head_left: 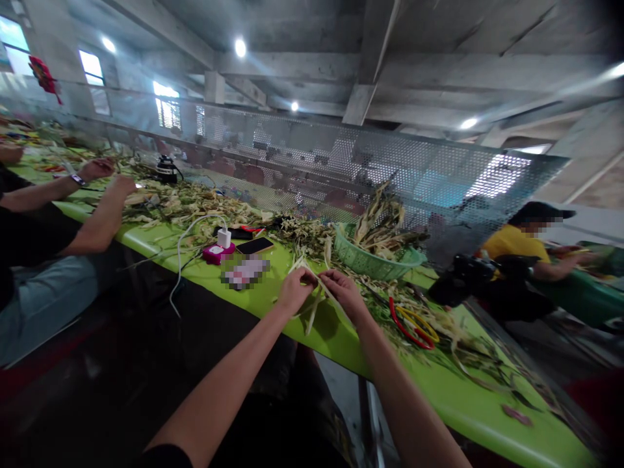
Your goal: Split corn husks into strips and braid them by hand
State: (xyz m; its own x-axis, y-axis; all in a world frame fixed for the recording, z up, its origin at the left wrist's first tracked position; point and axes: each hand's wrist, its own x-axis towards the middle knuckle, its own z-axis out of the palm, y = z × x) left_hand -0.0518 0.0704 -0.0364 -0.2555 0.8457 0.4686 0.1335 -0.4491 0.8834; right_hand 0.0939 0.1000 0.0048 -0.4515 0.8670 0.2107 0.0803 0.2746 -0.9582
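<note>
Both hands are raised over the near edge of the green table (273, 305), fingers pinched and close together. Pale corn husk strips (313, 311) run between them, some hanging down and some sticking up. My left hand (296, 290) is closed on these strips at their left side. On the other side, my right hand (345, 294) pinches a strip between thumb and fingers. Just behind the hands is a green plastic basket (363, 259) with dry corn husks (379, 218) in it.
Left of my hands are a phone (255, 246), a magenta power block (218, 253) with a white charger (224, 238) and cable. Red and yellow loops (414, 325) lie to the right. Husk scraps line a mesh screen (292, 156). People work at left and right.
</note>
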